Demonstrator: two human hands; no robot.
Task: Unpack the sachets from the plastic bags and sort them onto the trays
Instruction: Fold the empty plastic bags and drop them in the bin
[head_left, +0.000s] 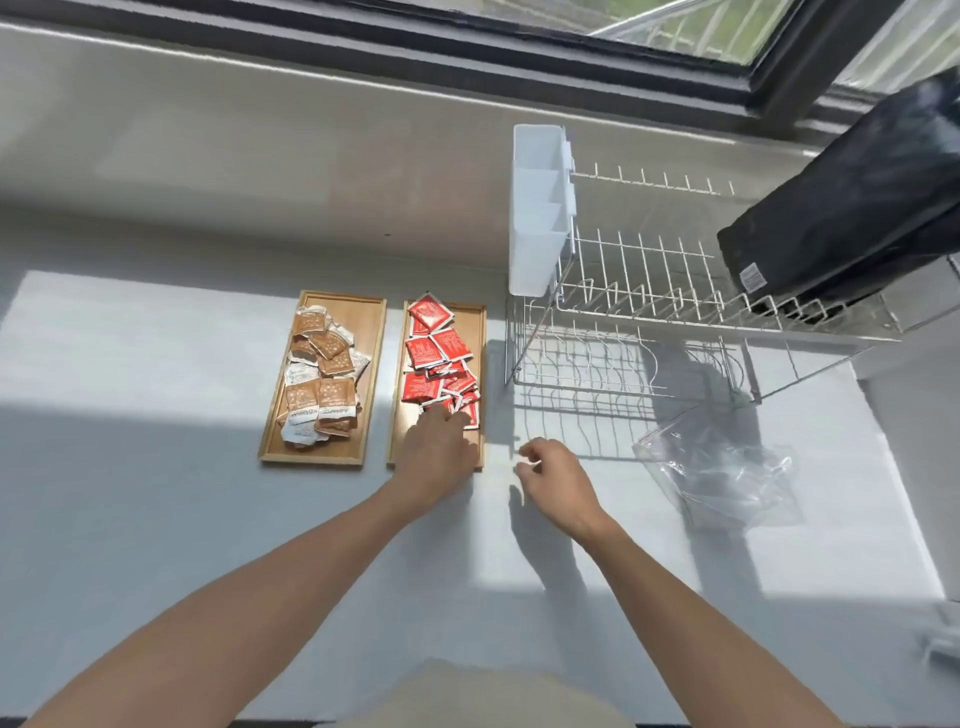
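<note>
From my seat at the head camera, I start at the far left: a shallow rectangular wooden tray (372, 332) lies on the pale grey table (156, 493), and it carries a loose heap of brown-and-white paper sachets (321, 374). Just beside it, on its right and parallel to it, lies a second wooden tray (397, 415) of the same kind, filled with overlapping red sachets (439, 358) that run from its far end down to the near half.

My left hand (435, 460) reaches over the near end of that second tray, palm down, with the fingertips on the nearest red sachets. I cannot tell whether the grip there is pinching one or only touching the heap, because the back of the hand hides the fingers.

My right hand (553, 475) hovers over the bare table just to the right of the red tray, its fingers loosely curled with thumb and forefinger near each other; I see nothing in that grip.

Further right stands a white wire dish rack (649, 312) with a white plastic cutlery holder (537, 208) hung on its left end and a black pouch (857, 208) leaning on its right end. In front of the rack a crumpled clear plastic bag (717, 473) lies flat on the table, well apart from both trays.
</note>
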